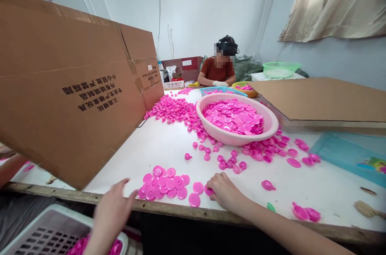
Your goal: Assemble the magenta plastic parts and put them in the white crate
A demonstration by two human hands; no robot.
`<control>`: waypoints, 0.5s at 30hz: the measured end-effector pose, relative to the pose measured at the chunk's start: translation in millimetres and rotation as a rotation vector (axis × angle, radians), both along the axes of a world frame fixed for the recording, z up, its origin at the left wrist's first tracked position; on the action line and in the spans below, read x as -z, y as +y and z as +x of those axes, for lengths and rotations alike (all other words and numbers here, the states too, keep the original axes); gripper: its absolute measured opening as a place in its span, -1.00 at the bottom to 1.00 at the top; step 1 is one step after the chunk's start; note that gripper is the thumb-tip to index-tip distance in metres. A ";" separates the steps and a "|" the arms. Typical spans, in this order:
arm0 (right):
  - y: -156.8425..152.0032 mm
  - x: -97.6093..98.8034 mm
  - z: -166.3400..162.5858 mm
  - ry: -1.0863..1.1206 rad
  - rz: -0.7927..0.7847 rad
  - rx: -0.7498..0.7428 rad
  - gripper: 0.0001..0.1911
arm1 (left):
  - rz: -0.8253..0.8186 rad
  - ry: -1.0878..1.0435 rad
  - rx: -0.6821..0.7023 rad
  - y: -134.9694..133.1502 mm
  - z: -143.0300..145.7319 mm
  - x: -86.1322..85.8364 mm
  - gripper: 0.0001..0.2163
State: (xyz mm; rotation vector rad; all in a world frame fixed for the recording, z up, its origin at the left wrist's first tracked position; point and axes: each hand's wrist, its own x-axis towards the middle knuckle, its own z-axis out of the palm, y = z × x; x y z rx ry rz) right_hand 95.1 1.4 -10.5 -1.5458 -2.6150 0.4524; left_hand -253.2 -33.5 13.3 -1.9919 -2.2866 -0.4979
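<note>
Right hand (224, 191) pinching a pink cap (208, 190) on the tabletop (169, 148); left hand (113, 210) open, empty, beside a gathered cluster of discs (164, 184). Basin (268, 126) heaped full; many loose caps (177, 110) left unsorted.

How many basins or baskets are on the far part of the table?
4: a pink basin of discs at centre, a blue basket and a yellow one behind it, a green basin far right. Others may be hidden.

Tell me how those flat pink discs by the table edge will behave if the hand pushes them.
The pink discs look thin and smooth, so they probably slide easily on the white table. They overlap loosely, so a push from the right hand likely scatters them. Probably light.
</note>
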 end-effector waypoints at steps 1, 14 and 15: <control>-0.2 -0.1 -0.9 -0.002 0.004 0.006 -0.89 | -0.039 -0.045 0.146 22.8 33.9 0.7 -0.59; 32.6 -11.3 31.7 0.630 -0.138 0.327 -0.87 | -0.254 -0.639 0.821 96.9 192.3 44.9 -0.62; 40.1 -6.7 30.3 0.704 -0.233 0.396 -0.85 | -0.277 -0.684 0.817 94.1 192.2 44.2 -0.57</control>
